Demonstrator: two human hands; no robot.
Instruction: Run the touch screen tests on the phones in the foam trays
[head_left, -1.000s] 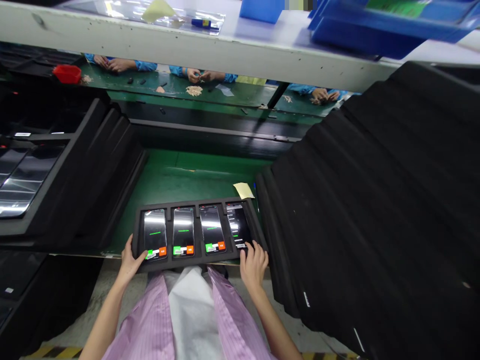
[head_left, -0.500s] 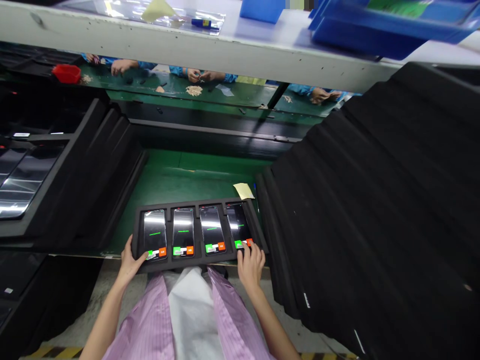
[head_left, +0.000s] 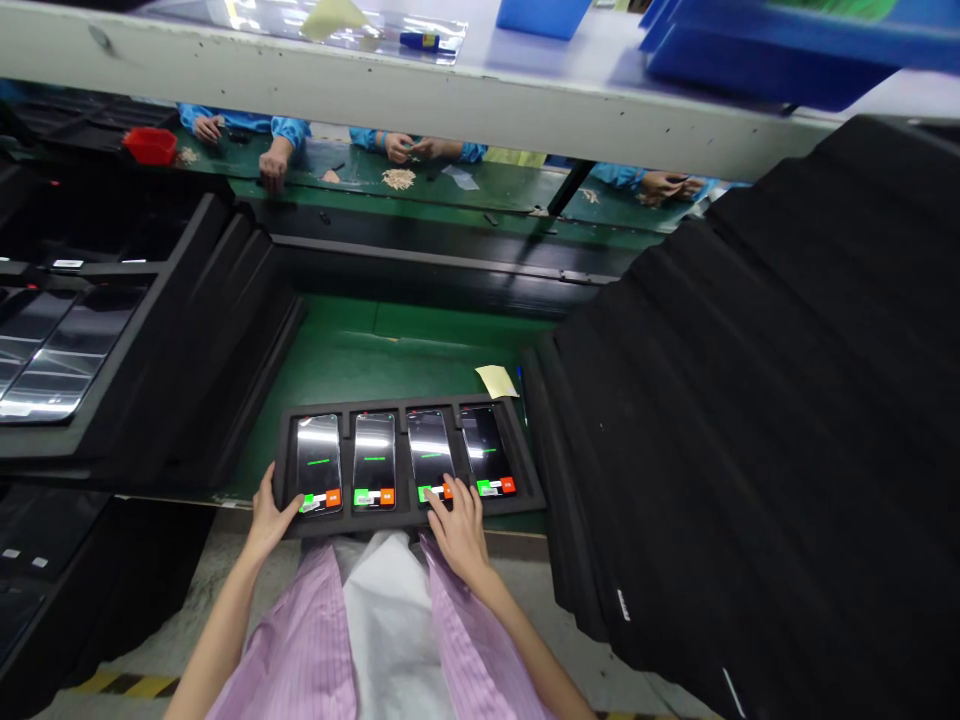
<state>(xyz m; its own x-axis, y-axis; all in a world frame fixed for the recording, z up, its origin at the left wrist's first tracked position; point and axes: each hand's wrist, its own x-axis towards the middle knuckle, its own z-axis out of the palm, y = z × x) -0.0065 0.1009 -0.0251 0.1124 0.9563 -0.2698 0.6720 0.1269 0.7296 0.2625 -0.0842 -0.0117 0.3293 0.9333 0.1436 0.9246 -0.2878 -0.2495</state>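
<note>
A black foam tray (head_left: pixel 409 519) lies at the green bench's near edge with several phones in its slots. Each phone's lit screen shows a green and an orange-red block near its lower end. My left hand (head_left: pixel 268 518) grips the tray's left near corner, its thumb by the green block of the leftmost phone (head_left: pixel 319 462). My right hand (head_left: pixel 459 525) has its fingers spread over the lower end of the third phone (head_left: pixel 430 440); a fingertip is at its green block. The rightmost phone (head_left: pixel 484 445) is uncovered.
Tall stacks of black trays stand at the right (head_left: pixel 750 420) and left (head_left: pixel 202 330). A yellow paper (head_left: pixel 497 381) lies behind the tray, beside a blue pen. A white shelf (head_left: pixel 420 95) crosses above; beyond it, other people's hands work near a red bin (head_left: pixel 150 146).
My right hand has moved left from the rightmost phone to the third one. My left hand keeps its hold on the tray. Beyond the shelf, a person's hands have shifted.
</note>
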